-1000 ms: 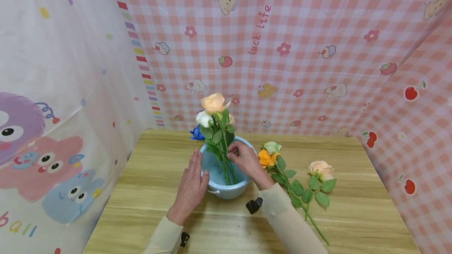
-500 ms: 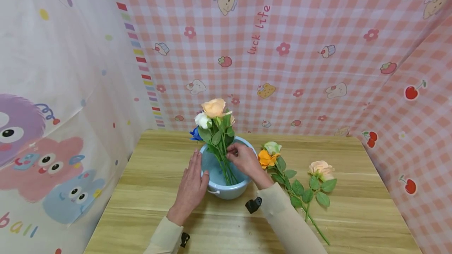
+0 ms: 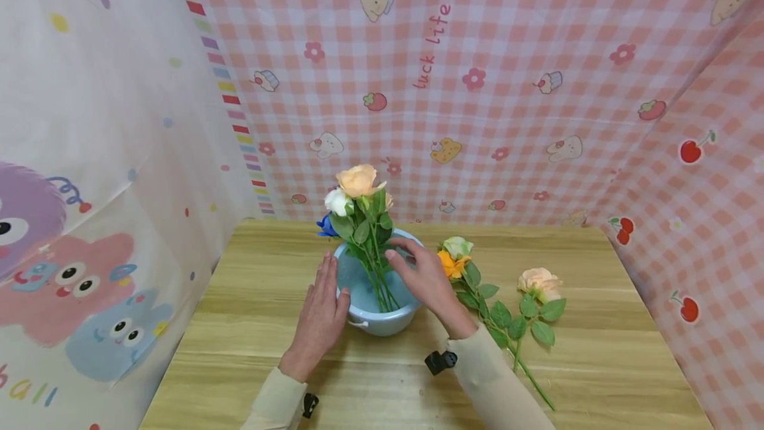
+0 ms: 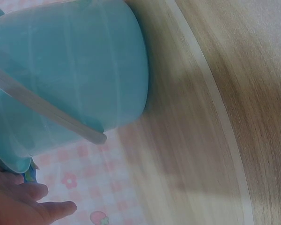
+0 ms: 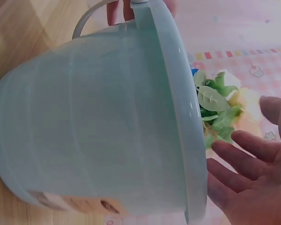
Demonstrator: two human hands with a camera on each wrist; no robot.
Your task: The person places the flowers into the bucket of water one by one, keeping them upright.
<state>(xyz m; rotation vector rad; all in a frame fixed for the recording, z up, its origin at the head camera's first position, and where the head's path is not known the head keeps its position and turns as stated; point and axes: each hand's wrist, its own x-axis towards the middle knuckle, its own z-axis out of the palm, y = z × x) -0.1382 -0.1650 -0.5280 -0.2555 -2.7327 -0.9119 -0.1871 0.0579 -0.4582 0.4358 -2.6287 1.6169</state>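
Observation:
A light blue bucket [image 3: 382, 326] stands upright on the table, with several artificial roses leaning in it toward the back left. Among them are a peach rose [image 3: 358, 181], a white rose [image 3: 337, 202] and a blue rose [image 3: 325, 225] hanging past the rim. My left hand [image 3: 319, 317] rests with straight fingers along the bucket's left side. Over the right rim, my right hand [image 3: 425, 281] holds nothing; its fingers are spread and the thumb is apart from them, close beside the stems. The right wrist view shows that hand [image 5: 253, 173] loosely extended at the bucket's rim [image 5: 189, 112].
Right of the bucket lie an orange rose [image 3: 452, 264], a pale green rose [image 3: 457, 246] and another peach rose [image 3: 540, 284], their stems crossing toward the front. The bucket's pale handle [image 4: 47, 110] hangs down its side. Patterned cloth [image 3: 442, 118] closes off the back.
The fingers of my right hand have let go of a rose stem and spread apart. The peach rose in the bucket first dipped slightly. My left hand stays at the bucket.

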